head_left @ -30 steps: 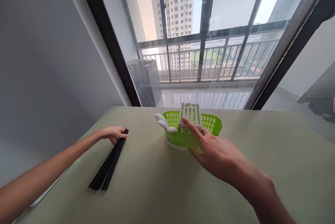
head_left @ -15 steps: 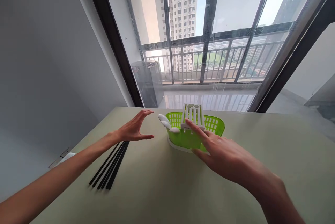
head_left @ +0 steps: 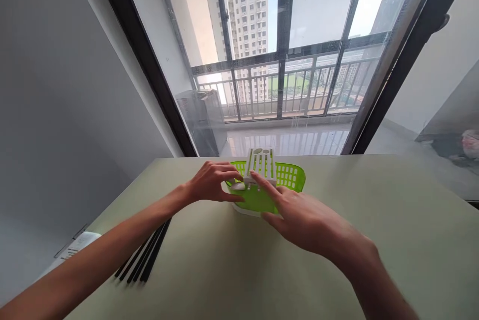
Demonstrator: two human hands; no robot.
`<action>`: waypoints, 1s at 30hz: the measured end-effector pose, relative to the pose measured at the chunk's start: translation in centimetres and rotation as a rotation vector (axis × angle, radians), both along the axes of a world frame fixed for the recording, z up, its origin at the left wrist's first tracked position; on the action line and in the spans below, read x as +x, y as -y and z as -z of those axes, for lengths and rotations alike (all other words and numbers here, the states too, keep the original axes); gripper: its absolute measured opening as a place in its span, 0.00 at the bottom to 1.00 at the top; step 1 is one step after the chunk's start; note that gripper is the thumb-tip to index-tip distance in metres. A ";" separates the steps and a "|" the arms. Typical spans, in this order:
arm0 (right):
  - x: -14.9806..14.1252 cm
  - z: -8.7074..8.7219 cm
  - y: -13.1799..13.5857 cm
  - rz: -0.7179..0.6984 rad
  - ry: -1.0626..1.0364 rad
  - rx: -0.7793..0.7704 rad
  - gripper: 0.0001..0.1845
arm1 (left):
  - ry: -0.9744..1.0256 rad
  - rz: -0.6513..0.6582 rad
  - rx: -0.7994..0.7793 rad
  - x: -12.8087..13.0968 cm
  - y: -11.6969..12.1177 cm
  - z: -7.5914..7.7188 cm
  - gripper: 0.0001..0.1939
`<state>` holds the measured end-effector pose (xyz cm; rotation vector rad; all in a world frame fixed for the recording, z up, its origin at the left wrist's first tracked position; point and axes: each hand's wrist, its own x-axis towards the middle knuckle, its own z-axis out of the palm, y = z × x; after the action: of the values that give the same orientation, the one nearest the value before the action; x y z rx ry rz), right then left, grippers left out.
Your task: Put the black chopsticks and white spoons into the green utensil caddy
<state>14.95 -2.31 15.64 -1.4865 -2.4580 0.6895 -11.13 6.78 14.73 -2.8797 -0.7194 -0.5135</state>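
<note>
One bright green plastic basket with slotted walls (head_left: 292, 176) stands upright on the table on a white plastic base (head_left: 247, 211), and both hands are at it. Over the basket's middle sits a white slotted plastic rack (head_left: 261, 166), its small prongs hanging at the near wall, probably so that it hooks there and does not slide. At the basket's left end, a glossy white spoon (head_left: 238, 186) shows its rounded bowl at the rim; its handle is hidden, presumably standing inside the basket for support. The left hand (head_left: 214, 181) is around that bowl, fingers arched above and thumb below, spread with a visible gap; whether any fingertip touches the spoon I cannot tell. The right hand (head_left: 305, 215) is at the basket's near side, index finger stretched onto the rack's lower corner and thumb spread apart below, pinching nothing that I can see; the pose looks like steadying, to keep rack and basket from shifting. Left of the basket and nearer the wearer, a bundle of slim black chopsticks (head_left: 153, 255) lies loosely fanned, partly under the left forearm and well apart from the basket. Beneath everything spreads a pale green smooth tabletop (head_left: 337, 275); beyond the basket rises a dark-framed glass window (head_left: 284, 25).
</note>
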 end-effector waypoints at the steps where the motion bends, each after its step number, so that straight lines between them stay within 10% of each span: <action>1: 0.0 -0.1 0.0 0.001 0.008 -0.002 0.46 | -0.007 -0.003 0.001 0.3 -0.2 0.0 0.17; 13: 0.0 -0.5 -0.2 -0.016 0.007 -0.022 0.47 | -0.072 0.064 0.137 0.4 -1.6 0.5 0.17; 22: 0.7 1.3 -0.7 -0.055 -0.163 0.093 0.47 | -0.012 0.068 0.278 -0.2 1.2 -3.0 0.15; 25: 0.8 1.5 -0.6 -0.042 -0.164 0.089 0.46 | 0.267 -0.152 0.275 -1.8 2.1 -3.9 0.15; 30: 0.7 1.9 -0.6 -0.037 -0.188 0.069 0.46 | 0.886 -0.892 0.076 -5.7 2.5 -4.9 0.23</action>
<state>15.68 -1.70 13.78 -1.2918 -2.3482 0.7090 -16.80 4.30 19.63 -1.8146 -1.8519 -1.5575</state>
